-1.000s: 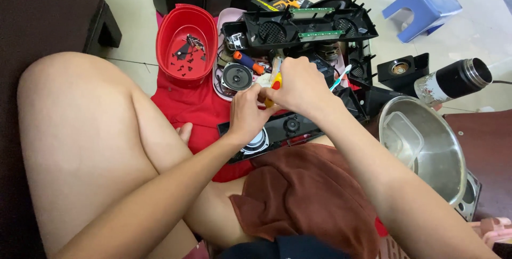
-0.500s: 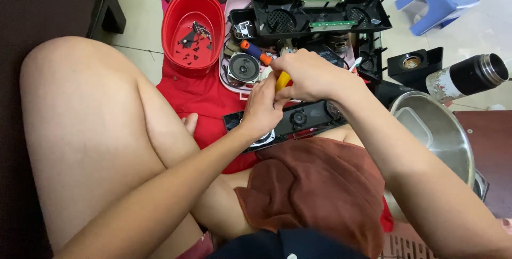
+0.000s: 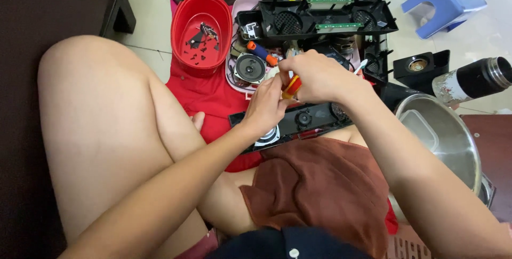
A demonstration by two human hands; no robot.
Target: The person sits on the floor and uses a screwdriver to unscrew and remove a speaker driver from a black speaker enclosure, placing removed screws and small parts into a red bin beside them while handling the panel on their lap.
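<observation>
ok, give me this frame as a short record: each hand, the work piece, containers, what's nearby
right hand: grips a red-and-yellow screwdriver handle
left hand: fingers at the screwdriver, resting on the black panel
black panel: long, lies across the lap
red tub: holds small dark parts
loose speaker: in the pink tray
right side: steel pot, flask, blue stool

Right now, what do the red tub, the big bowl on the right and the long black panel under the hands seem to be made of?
Red tub: likely plastic, with an even colour and a soft sheen. Big bowl: looks like metal, probably steel, silvery with a brushed shine. Black panel: apparently moulded plastic, matt, with round openings.
</observation>
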